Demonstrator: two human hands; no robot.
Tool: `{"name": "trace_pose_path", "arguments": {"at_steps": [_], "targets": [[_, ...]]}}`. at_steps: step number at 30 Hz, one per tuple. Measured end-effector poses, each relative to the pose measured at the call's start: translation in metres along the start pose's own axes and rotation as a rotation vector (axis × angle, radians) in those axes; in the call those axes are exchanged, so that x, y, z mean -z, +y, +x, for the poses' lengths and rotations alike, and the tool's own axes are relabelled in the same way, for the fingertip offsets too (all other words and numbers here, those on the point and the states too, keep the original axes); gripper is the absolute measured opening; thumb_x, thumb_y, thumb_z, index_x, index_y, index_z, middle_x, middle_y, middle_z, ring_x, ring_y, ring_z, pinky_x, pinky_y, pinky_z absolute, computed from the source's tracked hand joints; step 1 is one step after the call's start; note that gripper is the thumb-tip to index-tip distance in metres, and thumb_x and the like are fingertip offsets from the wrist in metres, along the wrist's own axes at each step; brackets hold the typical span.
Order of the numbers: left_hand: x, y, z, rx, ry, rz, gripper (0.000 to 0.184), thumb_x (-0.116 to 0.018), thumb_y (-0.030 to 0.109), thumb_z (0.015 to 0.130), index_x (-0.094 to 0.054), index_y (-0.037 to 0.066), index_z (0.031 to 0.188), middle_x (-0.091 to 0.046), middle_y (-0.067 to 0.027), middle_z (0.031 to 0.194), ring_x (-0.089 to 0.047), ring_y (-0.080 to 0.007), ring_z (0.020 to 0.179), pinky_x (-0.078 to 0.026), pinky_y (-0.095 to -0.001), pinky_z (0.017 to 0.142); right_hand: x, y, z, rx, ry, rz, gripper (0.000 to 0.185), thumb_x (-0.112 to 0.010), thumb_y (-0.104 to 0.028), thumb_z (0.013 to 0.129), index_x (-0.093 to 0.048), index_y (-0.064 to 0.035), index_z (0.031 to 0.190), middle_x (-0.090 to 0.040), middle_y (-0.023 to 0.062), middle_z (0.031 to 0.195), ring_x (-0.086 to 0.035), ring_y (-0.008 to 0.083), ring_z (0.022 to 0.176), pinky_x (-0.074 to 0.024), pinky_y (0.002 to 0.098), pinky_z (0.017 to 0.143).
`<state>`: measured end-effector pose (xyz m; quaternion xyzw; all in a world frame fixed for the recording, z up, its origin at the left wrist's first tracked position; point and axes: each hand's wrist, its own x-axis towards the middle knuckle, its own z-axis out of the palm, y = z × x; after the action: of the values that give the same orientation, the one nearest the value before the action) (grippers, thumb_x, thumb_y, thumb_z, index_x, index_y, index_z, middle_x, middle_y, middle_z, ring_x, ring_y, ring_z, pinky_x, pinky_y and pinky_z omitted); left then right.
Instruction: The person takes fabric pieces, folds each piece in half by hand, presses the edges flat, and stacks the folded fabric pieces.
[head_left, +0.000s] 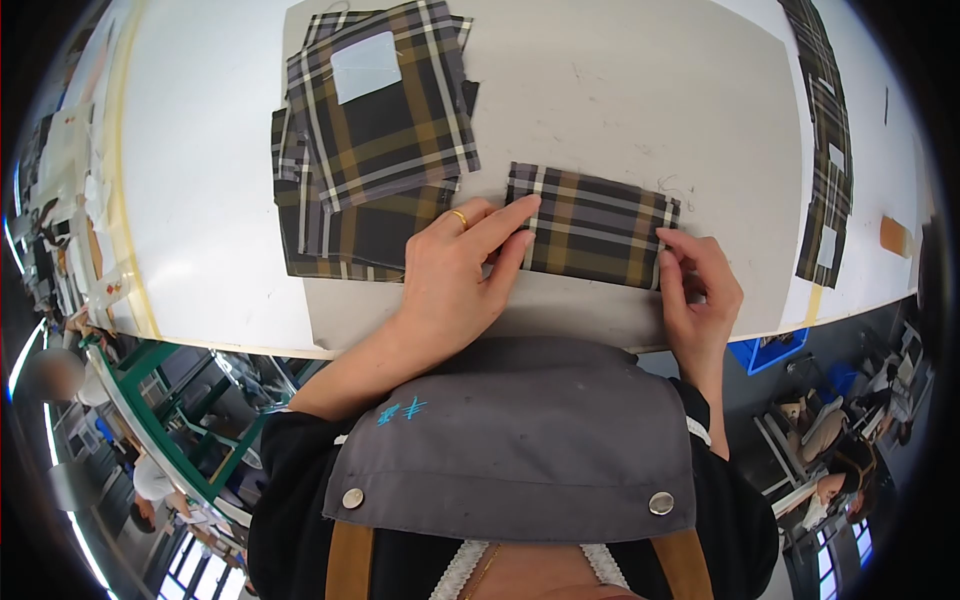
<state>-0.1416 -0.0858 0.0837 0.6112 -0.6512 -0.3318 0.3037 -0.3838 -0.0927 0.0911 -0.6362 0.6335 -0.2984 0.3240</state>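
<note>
The plaid cloth [595, 228] lies flat on the grey sheet [640, 100] that covers the middle of the white bench [210, 150], near the edge closest to the person. The left hand [455, 265], with a ring [460, 218] on one finger, is at the cloth's left end; its grip is partly closed, index finger and thumb touching that end. The right hand [703, 290] is at the right end, thumb and fingers closed on the edge there; its grip appears to be a light pinch, though the curled fingers partly hide it.

Left of the cloth and farther off, a loose stack [385, 130] of plaid pieces sits askew, a pale patch [366, 68] on its top piece. Along the right side of the bench, well apart from the hands, runs a plaid row [838, 110] with pale patches, and a small brown piece [895, 237] lies to its right.
</note>
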Motion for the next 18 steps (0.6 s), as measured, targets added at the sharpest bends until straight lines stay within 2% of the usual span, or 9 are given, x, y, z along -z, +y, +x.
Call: {"name": "trace_pose_path", "arguments": {"at_steps": [1, 3, 5, 7, 8, 18], "targets": [[-0.0006, -0.0001, -0.0001, -0.009, -0.01, -0.009, 0.031, -0.071, 0.0, 0.087, -0.072, 0.007, 0.117, -0.065, -0.007, 0.084, -0.057, -0.0129, 0.061, -0.047, -0.0245, 0.057, 0.0005, -0.0003, 0.0002, -0.004, -0.007, 0.002, 0.022, -0.065, 0.005, 0.089, -0.072, -0.0069, 0.106, -0.057, 0.0024, 0.077, -0.053, 0.0076, 0.061, -0.0414, 0.0217, 0.053], [-0.0026, -0.0007, 0.0003, -0.009, 0.031, -0.009, 0.029, -0.072, 0.004, 0.085, -0.072, 0.009, 0.114, -0.062, -0.0061, 0.079, -0.058, -0.0178, 0.059, -0.048, -0.0302, 0.055, 0.0004, -0.001, 0.0005, 0.004, -0.005, -0.007, 0.022, -0.065, 0.005, 0.089, -0.072, -0.007, 0.106, -0.057, 0.0026, 0.077, -0.053, 0.0077, 0.061, -0.0417, 0.0218, 0.053], [-0.0011, -0.0013, 0.0004, -0.008, 0.011, 0.009, 0.03, -0.072, 0.003, 0.085, -0.073, 0.01, 0.115, -0.063, -0.0064, 0.08, -0.059, -0.0162, 0.059, -0.049, -0.0278, 0.056, 0.001, 0.0012, 0.0006, 0.026, -0.012, 0.001, 0.022, -0.066, 0.004, 0.088, -0.072, -0.0071, 0.106, -0.057, 0.0032, 0.076, -0.053, 0.0085, 0.06, -0.0426, 0.0224, 0.052], [-0.0001, 0.004, 0.0007, 0.023, -0.001, -0.022, 0.032, -0.07, -0.002, 0.087, -0.071, 0.005, 0.118, -0.059, -0.0044, 0.077, -0.049, -0.01, 0.06, -0.042, -0.0228, 0.057, 0.0017, 0.0035, 0.0005, 0.026, -0.018, -0.003, 0.022, -0.066, 0.003, 0.088, -0.072, -0.0071, 0.106, -0.058, 0.0034, 0.076, -0.053, 0.0096, 0.058, -0.0436, 0.0233, 0.052], [0.0015, 0.0031, 0.0013, 0.009, -0.011, 0.029, 0.032, -0.073, 0.001, 0.085, -0.073, 0.009, 0.116, -0.062, -0.0061, 0.081, -0.058, -0.0137, 0.058, -0.048, -0.0252, 0.056, 0.0023, 0.0034, 0.0005, 0.016, -0.001, -0.02, 0.022, -0.066, 0.003, 0.088, -0.072, -0.0071, 0.106, -0.058, 0.0034, 0.076, -0.053, 0.0096, 0.058, -0.0436, 0.0233, 0.052], [0.0029, 0.0058, 0.002, 0.019, -0.028, 0.043, 0.031, -0.073, 0.0, 0.085, -0.073, 0.007, 0.116, -0.062, -0.0067, 0.081, -0.055, -0.0131, 0.058, -0.047, -0.0246, 0.056, 0.0032, 0.0034, 0.001, 0.029, -0.015, 0.026, 0.023, -0.066, 0.003, 0.086, -0.073, -0.0074, 0.106, -0.06, 0.0042, 0.077, -0.055, 0.0119, 0.056, -0.045, 0.025, 0.053]]}}
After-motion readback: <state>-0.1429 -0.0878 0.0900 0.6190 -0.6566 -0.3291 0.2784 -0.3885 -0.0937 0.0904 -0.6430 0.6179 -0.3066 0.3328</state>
